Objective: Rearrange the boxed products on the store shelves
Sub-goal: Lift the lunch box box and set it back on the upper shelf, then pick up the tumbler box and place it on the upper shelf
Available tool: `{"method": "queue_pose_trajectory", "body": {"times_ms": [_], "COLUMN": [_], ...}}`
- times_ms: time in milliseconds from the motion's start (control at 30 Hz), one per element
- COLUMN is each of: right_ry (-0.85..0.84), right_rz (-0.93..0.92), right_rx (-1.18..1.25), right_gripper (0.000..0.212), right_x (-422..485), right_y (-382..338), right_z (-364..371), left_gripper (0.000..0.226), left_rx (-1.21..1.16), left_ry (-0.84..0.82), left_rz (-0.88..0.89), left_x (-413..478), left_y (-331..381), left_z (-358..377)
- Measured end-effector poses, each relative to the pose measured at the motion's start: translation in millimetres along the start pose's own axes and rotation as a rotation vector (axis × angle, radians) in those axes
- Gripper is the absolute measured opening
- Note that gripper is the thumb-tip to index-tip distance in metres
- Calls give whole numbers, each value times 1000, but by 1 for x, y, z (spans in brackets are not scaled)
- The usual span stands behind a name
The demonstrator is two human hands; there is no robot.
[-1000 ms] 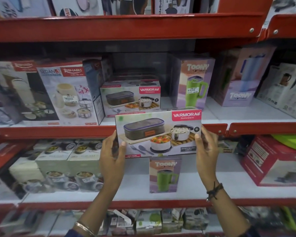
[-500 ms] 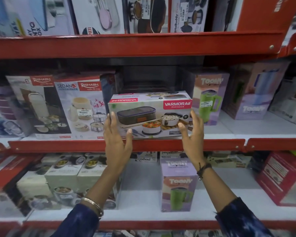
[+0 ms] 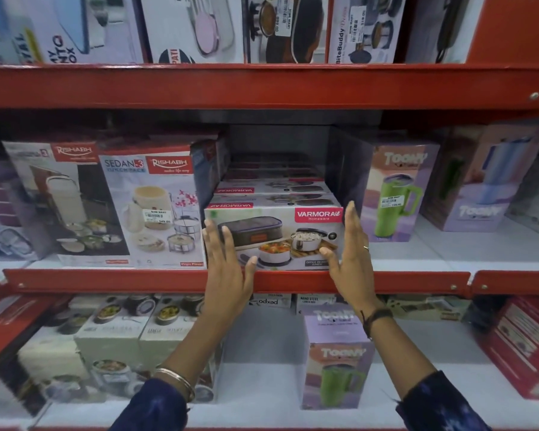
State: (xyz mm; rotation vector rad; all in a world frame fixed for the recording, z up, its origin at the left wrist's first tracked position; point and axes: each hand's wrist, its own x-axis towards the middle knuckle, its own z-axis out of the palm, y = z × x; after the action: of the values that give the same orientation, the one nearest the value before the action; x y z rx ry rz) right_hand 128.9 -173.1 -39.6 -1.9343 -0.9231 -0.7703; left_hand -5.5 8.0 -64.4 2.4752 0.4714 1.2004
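On middle shelf, white Varmora lunch-box carton; left hand, right hand flat against it, no closed grip.

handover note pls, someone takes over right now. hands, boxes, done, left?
Left hand: open, flat on the front Varmora box's left end.
Right hand: open, at its right end, thumb on the front.
Box sits at the middle shelf edge, in front of another Varmora box, between the Rishabh box and the Toony box.
Done: box shelved.
Left: square it up, release, probably the remaining boxes.

Dark blue sleeves, wrist bangles
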Motion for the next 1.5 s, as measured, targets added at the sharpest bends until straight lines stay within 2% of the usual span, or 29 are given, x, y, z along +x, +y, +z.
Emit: {"method": "queue_pose_trajectory", "body": {"times_ms": [167,300,467,567,633,700,833,967,1067,1133,1300,1367,1467,1500], "right_ry": [-59,-81,-88,-53,-38,-26,-32,-184,-312,-347,-317,-265,-160,-125], "right_rz": [-48,-35,31,128,202,287,500,708,792,828,853,860,809,791], "right_rx": [-51,-52,128,267,348,426,517,554,584,609,641,654,684,703], "right_gripper": [92,88,76,65,59,54,44,52,45,44,43,44,46,49], "right_x": [5,3,-23,-58,-88,-120,-170,-201,-208,-209,-213,-215,-214,-212], "right_y": [1,0,-1,9,20,31,50,74,86,89,86,82,69,64], "right_z": [-7,-9,-22,-37,-45,-50,-49,-34,-24,-20,-23,-32,-51,-57], "left_gripper": [83,81,62,42,34,37,46,59,66,70,60,54,65,54], "left_rx": [158,229,98,-5,-90,-163,-435,-546,-565,-587,-675,-695,-701,-699], "left_ry": [-35,-40,32,159,167,75,-171,-311,-469,-517,-417,-391,-317,-272], "left_rz": [-91,-73,-80,41,114,80,-223,-468,-521,-561,-643,-595,-501,-472], "left_x": [1,-8,-31,-62,-87,-111,-155,-178,-188,-192,-195,-199,-206,-206], "left_y": [4,7,18,25,30,34,41,40,45,51,69,78,92,97], "left_z": [1,0,-2,6,19,35,70,98,113,120,116,104,85,80]}}
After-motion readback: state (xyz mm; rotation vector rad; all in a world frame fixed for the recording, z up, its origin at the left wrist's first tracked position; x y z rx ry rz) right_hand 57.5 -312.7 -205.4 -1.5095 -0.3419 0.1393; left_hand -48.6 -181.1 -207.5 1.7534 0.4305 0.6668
